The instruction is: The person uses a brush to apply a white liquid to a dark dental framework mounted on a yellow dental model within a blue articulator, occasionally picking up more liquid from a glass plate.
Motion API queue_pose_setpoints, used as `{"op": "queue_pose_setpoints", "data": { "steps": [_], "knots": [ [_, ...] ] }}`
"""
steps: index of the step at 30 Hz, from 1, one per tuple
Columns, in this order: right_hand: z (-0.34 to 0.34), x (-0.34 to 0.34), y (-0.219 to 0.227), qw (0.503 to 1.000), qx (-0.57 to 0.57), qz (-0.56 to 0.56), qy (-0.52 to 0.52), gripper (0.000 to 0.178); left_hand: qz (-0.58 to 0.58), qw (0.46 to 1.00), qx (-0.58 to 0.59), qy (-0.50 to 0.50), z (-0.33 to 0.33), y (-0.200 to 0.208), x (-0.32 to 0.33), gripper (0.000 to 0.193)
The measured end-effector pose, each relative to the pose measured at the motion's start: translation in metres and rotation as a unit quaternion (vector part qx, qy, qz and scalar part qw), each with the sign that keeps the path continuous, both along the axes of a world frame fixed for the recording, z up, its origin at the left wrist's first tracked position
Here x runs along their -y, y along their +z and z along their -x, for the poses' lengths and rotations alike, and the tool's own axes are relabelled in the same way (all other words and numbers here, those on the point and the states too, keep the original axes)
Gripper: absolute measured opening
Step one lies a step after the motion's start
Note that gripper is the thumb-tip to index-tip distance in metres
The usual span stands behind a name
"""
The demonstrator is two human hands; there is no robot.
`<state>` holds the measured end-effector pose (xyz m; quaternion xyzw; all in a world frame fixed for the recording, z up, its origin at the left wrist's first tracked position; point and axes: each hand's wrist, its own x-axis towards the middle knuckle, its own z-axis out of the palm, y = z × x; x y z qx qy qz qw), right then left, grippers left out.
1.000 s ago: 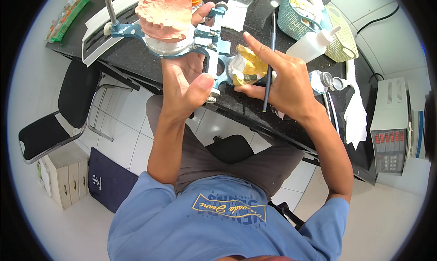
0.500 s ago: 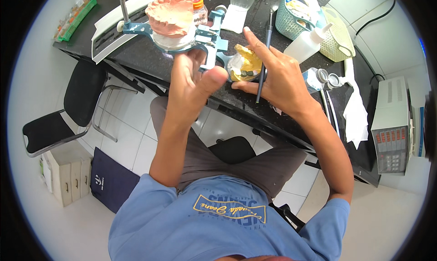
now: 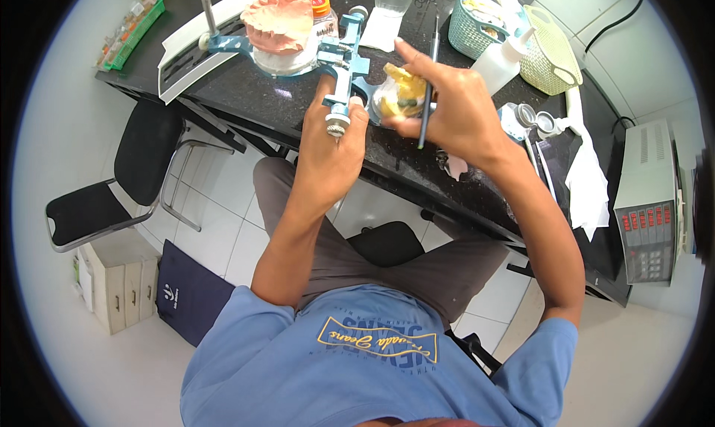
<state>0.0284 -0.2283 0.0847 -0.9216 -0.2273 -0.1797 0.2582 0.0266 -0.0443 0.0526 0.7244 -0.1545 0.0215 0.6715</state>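
Head view: I see left hand (image 3: 335, 144) gripping blue dental articulator (image 3: 344, 58) over black countertop (image 3: 257, 96); right hand (image 3: 463, 110) clasps slim dark tool (image 3: 429, 92), curled around yellow dental cast (image 3: 412, 90); loosened left grip could tip pink dental cast (image 3: 278, 25), chipping teeth

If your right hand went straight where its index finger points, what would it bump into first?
Probably the blue frame, near its upper end. The line also crosses the white paper, which seems to lie lower, but depth is unclear.
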Motion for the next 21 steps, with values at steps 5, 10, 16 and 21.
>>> {"op": "queue_pose_setpoints", "data": {
  "steps": [5, 10, 16, 21],
  "knots": [
    [0.005, 0.002, 0.002, 1.0, 0.016, -0.005, -0.01, 0.084, -0.017, 0.999, 0.04, -0.003, -0.006, -0.002, -0.002, 0.026],
    [0.036, 0.001, 0.024, 0.996, 0.037, 0.009, -0.08, 0.096, -0.043, 0.997, 0.071, 0.005, -0.006, 0.0, 0.0, 0.015],
    [0.068, 0.01, 0.044, 0.993, 0.058, -0.044, -0.097, 0.1, -0.113, 0.986, 0.109, 0.051, 0.011, -0.001, -0.011, 0.066],
    [0.083, 0.021, 0.047, 0.992, 0.058, -0.075, -0.088, 0.103, -0.065, 0.985, 0.139, 0.081, 0.031, -0.017, -0.014, 0.077]
  ]
}}
